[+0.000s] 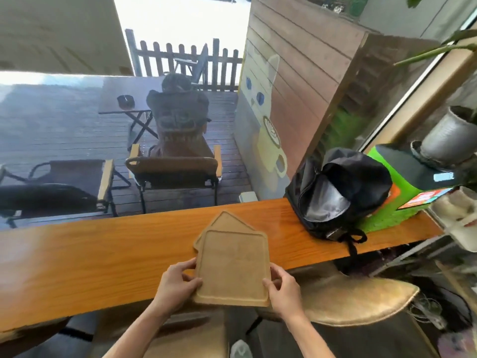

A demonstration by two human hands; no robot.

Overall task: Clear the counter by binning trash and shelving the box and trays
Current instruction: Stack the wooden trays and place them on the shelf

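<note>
Now the tray-shelving step looks underway: the left hand (178, 282) and right hand (282, 288) each hold a closed grip on opposite sides of the top tray (232, 267). It overhangs the near edge of the desk (90, 259), askew on a second tray (228, 222). Both are flat tan boards with raised rims. Squaring the stack should come next.

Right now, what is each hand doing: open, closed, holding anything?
Left hand: closed on the left edge of the top wooden tray.
Right hand: closed on the same tray's right edge; a second tray lies beneath it.
</note>
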